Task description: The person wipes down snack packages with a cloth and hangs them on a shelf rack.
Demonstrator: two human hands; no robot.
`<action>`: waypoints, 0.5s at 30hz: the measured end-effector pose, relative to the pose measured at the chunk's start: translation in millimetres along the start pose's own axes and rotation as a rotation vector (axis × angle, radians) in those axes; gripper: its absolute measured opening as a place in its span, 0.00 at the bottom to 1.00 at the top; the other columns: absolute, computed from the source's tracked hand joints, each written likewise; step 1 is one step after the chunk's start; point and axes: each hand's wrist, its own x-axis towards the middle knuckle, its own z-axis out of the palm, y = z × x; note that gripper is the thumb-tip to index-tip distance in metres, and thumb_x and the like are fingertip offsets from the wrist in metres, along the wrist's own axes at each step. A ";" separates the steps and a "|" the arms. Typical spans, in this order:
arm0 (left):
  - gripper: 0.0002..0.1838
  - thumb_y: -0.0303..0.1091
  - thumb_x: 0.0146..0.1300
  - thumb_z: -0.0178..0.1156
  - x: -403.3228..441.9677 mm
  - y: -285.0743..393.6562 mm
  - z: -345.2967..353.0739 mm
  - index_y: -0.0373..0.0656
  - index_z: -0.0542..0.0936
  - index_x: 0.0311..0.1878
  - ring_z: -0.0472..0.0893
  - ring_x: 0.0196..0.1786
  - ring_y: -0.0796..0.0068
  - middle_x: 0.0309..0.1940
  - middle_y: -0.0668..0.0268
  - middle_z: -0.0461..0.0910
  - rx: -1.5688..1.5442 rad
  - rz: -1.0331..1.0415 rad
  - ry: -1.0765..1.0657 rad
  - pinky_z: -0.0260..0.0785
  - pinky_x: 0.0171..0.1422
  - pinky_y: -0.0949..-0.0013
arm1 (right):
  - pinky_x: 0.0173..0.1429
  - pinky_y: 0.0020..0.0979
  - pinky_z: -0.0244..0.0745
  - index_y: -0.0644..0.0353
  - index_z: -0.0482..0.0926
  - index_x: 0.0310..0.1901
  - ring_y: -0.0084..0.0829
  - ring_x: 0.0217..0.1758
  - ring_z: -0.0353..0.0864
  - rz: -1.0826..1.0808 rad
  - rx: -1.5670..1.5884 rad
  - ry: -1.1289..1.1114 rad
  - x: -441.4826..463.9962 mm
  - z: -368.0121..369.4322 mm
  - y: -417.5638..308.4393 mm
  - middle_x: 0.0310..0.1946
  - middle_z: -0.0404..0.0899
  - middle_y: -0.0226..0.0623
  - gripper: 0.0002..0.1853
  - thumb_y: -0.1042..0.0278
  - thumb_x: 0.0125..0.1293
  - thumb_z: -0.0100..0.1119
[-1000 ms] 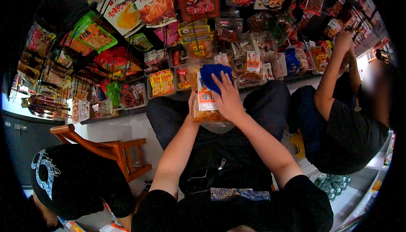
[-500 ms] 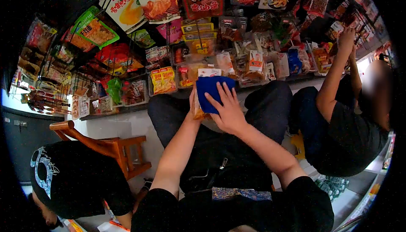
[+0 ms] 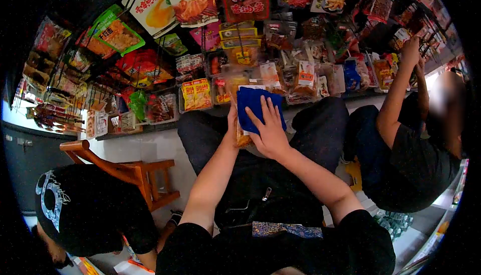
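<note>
A clear plastic package with orange-brown contents [image 3: 243, 138] is held up in front of the shelf, over my lap. My left hand [image 3: 232, 120] grips it along its left side, with most of the fingers hidden behind it. A folded dark blue cloth [image 3: 249, 105] covers most of the package's near face. On top of the cloth lies my right hand [image 3: 273, 133], its fingers stretched out and spread, pressing it to the package. Part of a white label shows at the cloth's upper edge.
Racks ahead hold hanging snack bags [image 3: 193, 2] and trays of packets [image 3: 196, 94]. A wooden chair [image 3: 150, 174] stands at left, beside a bent-over person in a black shirt [image 3: 95, 210]. At right, another person [image 3: 411, 169] reaches toward the rack. Bottles [image 3: 393, 222] lie behind that person.
The blue cloth has shifted slightly up on the package under my right hand, hiding more of the white label. The view has turned a little, so the shelf appears farther right.
</note>
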 end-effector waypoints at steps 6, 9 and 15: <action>0.26 0.51 0.70 0.39 -8.7 2.6 15.4 0.46 0.66 0.64 0.71 0.61 0.62 0.60 0.58 0.70 -0.066 -0.066 0.009 0.64 0.65 0.56 | 0.73 0.53 0.39 0.45 0.55 0.70 0.55 0.74 0.40 0.119 0.138 0.048 6.7 13.9 16.4 0.72 0.40 0.52 0.32 0.59 0.64 0.49; 0.24 0.49 0.70 0.42 3.0 0.3 -18.0 0.44 0.68 0.62 0.75 0.56 0.64 0.55 0.59 0.74 -0.139 -0.042 -0.216 0.67 0.60 0.59 | 0.73 0.54 0.40 0.48 0.57 0.69 0.57 0.74 0.40 0.205 0.300 0.128 9.9 17.7 21.5 0.72 0.41 0.52 0.28 0.59 0.67 0.45; 0.26 0.49 0.69 0.43 6.0 -6.3 -4.7 0.42 0.67 0.62 0.74 0.57 0.61 0.56 0.57 0.72 -0.023 0.005 0.079 0.67 0.61 0.57 | 0.72 0.55 0.39 0.49 0.58 0.68 0.59 0.74 0.38 0.159 0.277 0.098 7.2 14.5 16.6 0.72 0.40 0.51 0.28 0.58 0.67 0.47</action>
